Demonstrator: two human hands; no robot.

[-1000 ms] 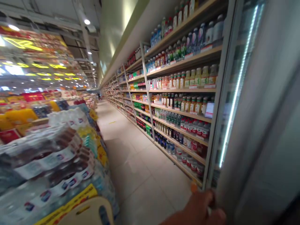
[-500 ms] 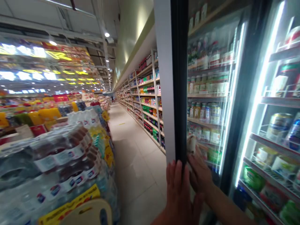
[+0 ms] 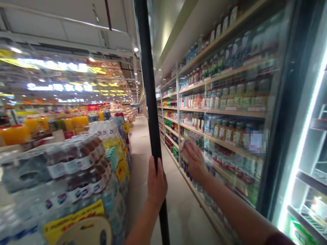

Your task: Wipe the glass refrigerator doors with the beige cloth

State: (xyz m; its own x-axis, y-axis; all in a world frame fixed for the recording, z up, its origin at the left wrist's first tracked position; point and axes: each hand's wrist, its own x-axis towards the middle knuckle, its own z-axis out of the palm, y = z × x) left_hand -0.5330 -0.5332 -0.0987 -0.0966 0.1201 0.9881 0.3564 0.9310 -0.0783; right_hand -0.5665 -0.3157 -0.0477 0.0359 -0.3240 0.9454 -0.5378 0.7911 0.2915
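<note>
A glass cooler door (image 3: 230,85) stands swung open in front of me, its black edge (image 3: 149,102) running from top to bottom. My left hand (image 3: 156,183) is wrapped round that edge at waist height. My right hand (image 3: 194,160) reaches behind the pane and presses against the glass, with a pale wad (image 3: 184,143) that looks like a cloth under its fingertips. Through the glass I see store shelves of bottled drinks (image 3: 219,112).
The lit cooler interior (image 3: 309,170) with wire shelves is at the far right. Shrink-wrapped packs of bottles (image 3: 71,163) are stacked on the left, with a beige rounded handle (image 3: 84,231) below them. A tiled aisle (image 3: 141,143) runs ahead between the stacks and the shelving.
The door has swung further open, its edge moving left across the view. My left hand now grips the edge, and my right hand has slid up the inside of the glass.
</note>
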